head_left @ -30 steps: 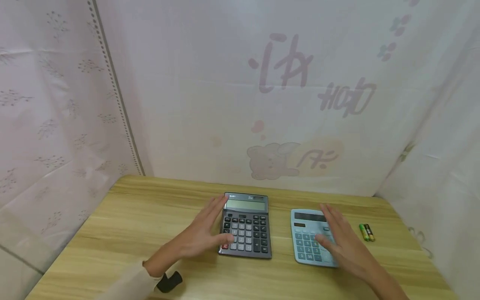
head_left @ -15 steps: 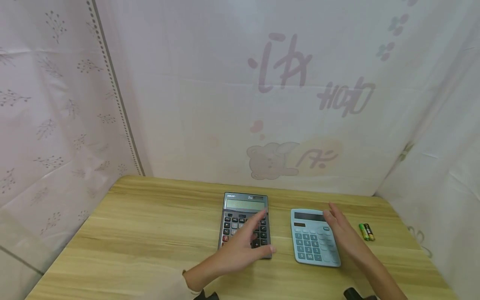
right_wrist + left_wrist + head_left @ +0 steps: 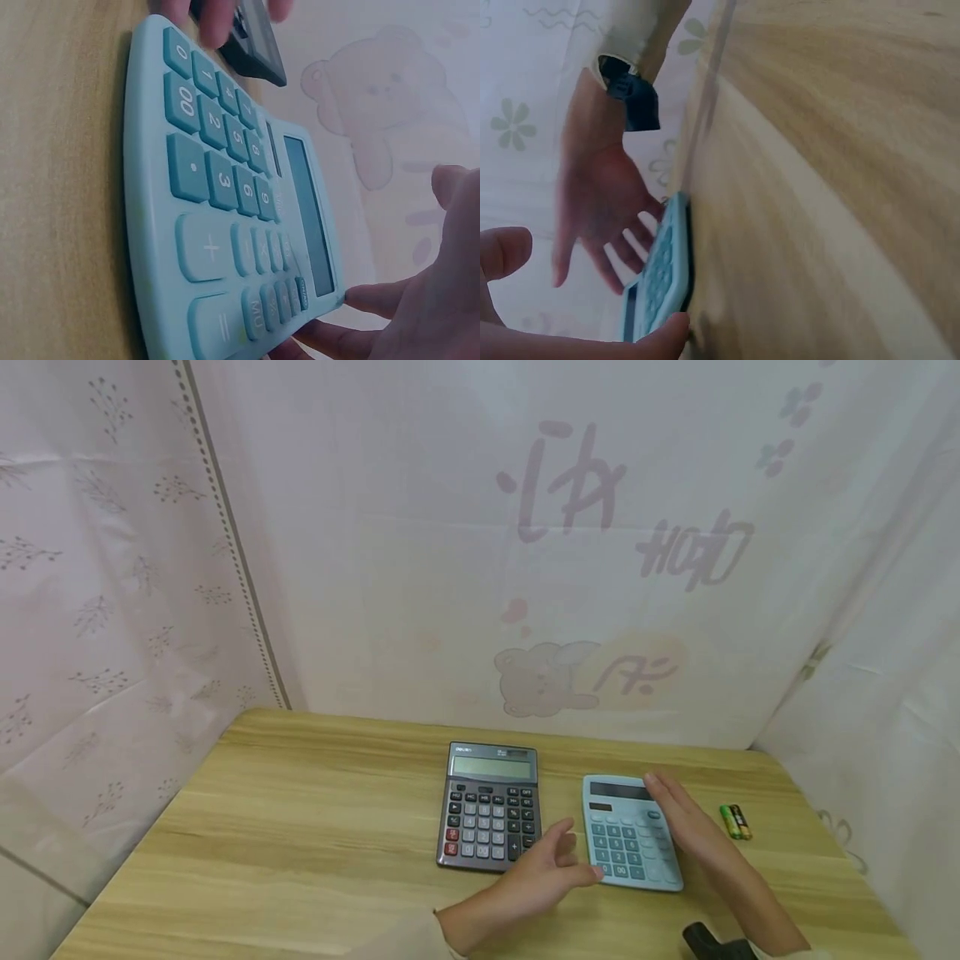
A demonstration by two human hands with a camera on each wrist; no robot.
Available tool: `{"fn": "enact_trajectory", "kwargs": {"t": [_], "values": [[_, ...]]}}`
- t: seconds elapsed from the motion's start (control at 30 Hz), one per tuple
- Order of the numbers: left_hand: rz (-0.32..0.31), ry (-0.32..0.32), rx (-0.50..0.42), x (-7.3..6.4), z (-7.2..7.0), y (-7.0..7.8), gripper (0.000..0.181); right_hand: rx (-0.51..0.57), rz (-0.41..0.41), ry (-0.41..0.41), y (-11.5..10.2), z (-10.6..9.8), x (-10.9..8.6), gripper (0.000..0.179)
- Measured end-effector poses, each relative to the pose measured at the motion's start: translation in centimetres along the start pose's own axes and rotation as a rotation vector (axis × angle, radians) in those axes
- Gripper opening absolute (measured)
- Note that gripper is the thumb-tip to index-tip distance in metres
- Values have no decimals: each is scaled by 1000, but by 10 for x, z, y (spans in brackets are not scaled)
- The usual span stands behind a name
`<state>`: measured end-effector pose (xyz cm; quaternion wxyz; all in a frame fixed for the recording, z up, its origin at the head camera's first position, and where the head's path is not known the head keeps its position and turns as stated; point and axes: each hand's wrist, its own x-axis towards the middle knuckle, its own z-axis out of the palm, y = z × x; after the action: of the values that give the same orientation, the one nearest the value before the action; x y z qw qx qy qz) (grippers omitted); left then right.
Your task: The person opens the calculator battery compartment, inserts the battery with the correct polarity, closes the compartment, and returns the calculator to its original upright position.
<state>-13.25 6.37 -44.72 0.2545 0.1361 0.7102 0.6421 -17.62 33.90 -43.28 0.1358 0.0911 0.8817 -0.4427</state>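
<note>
A light blue calculator (image 3: 622, 827) lies face up on the wooden table. My left hand (image 3: 528, 881) is at its lower left corner, the thumb tip right at the 0 key in the head view and the other fingers loosely bent over the gap. Along the calculator's right edge lies my right hand (image 3: 693, 831). In the right wrist view the right fingers (image 3: 382, 296) reach to the edge beside the display, while the thumb stands apart. To the left lies a dark grey calculator (image 3: 487, 768), its lower right corner partly behind my left hand.
Two small batteries (image 3: 736, 822), green and black-gold, lie side by side to the right of my right hand. A black wrist strap (image 3: 716, 943) sits at my right wrist. Pale printed curtains (image 3: 375, 568) hang behind the table (image 3: 300, 810) and at both sides.
My left hand has moved right, from the dark grey calculator to the light blue one's left corner. My right hand has shifted off the keys to the right edge.
</note>
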Motion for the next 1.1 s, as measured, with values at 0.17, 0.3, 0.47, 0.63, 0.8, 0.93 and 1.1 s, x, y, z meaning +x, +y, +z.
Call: {"fn": "enact_trajectory", "kwargs": {"t": [0.17,0.3,0.47,0.63,0.8,0.93,1.1], "values": [[-16,-3,-87,6,9,-5,85,7,18,-14,-2,0,0,107],[11,-29,-165,7,13,-7,84,16,39,-27,-3,2,-2,108],[29,-39,-237,6,15,-7,85,45,40,-37,-5,5,-4,110],[35,-41,-230,2,13,-9,84,71,26,-39,-7,9,-7,106],[37,-51,-218,-4,11,-12,81,77,27,-41,-9,13,-10,103],[-1,-40,-229,-8,8,-11,81,83,47,-50,-12,17,-12,106],[-29,-40,-254,-13,4,-10,84,85,58,-57,-14,19,-13,106]]}}
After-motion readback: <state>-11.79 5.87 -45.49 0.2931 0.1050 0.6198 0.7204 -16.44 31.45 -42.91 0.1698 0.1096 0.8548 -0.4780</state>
